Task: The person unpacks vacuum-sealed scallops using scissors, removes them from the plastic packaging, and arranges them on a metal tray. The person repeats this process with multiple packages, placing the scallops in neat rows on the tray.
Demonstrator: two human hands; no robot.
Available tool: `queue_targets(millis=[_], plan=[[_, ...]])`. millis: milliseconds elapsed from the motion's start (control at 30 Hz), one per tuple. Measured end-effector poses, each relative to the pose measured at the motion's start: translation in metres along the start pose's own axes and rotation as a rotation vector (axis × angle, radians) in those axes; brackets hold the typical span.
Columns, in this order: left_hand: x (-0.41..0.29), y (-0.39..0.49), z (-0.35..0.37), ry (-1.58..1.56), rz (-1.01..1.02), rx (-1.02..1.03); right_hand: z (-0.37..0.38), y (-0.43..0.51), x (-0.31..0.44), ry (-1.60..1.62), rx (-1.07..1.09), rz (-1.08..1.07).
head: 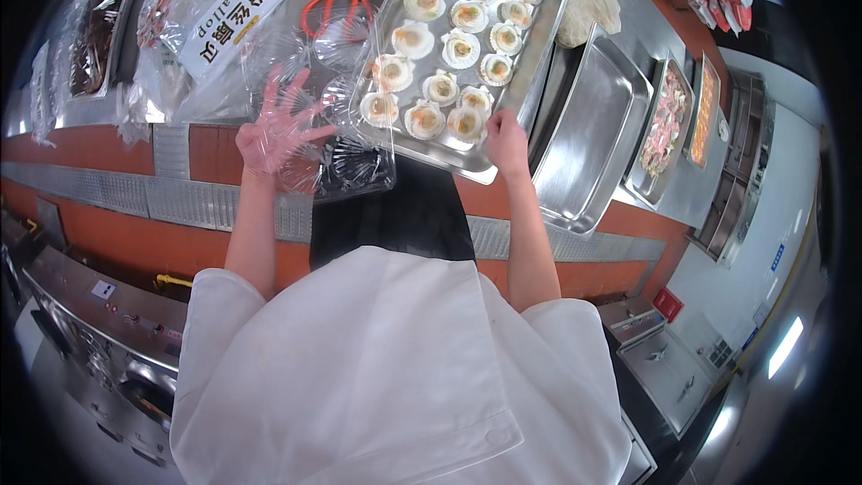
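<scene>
My left hand (279, 128) is spread beneath a clear plastic moulded tray (357, 162) with round ribbed hollows, and shows through it. The tray's right part overlaps the near left corner of a steel tray (465, 165). Several topped scallops on half shells (460, 48) lie in rows on that steel tray. At its near right edge is my right hand (506, 141), fingers curled; whether it grips the rim or a shell is unclear. Scissors with orange-red handles (337, 7) lie beyond the plastic tray, partly seen through it.
A printed plastic bag (249, 7) and a packed tray of dark food (101, 40) are at the left. To the right stand a bare deep steel pan (586, 135), a cloth (589, 10), a pan of pink and green food (667, 118) and a pan of orange food (704, 111).
</scene>
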State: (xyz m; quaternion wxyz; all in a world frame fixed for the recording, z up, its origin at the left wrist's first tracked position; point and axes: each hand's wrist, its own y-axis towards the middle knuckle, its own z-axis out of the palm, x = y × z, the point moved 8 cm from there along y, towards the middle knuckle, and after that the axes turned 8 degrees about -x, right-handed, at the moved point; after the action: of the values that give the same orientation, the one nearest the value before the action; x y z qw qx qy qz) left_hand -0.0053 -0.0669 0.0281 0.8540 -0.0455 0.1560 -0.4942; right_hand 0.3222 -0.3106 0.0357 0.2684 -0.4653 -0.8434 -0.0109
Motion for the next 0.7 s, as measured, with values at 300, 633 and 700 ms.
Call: queue_targets(millis=[300, 633, 700], plan=[[0.014, -0.05, 0.017, -0.174, 0.187, 0.005, 0.037, -0.016, -0.015, -0.396, 0.154, -0.027], [0.0, -0.136, 0.028, -0.13, 0.402, -0.085, 0.015, -0.01, 0.02, -0.164, 0.097, -0.204], [-0.009, -0.148, 0.031, -0.199, 0.451, -0.043, 0.012, -0.008, 0.031, 0.006, 0.019, -0.305]])
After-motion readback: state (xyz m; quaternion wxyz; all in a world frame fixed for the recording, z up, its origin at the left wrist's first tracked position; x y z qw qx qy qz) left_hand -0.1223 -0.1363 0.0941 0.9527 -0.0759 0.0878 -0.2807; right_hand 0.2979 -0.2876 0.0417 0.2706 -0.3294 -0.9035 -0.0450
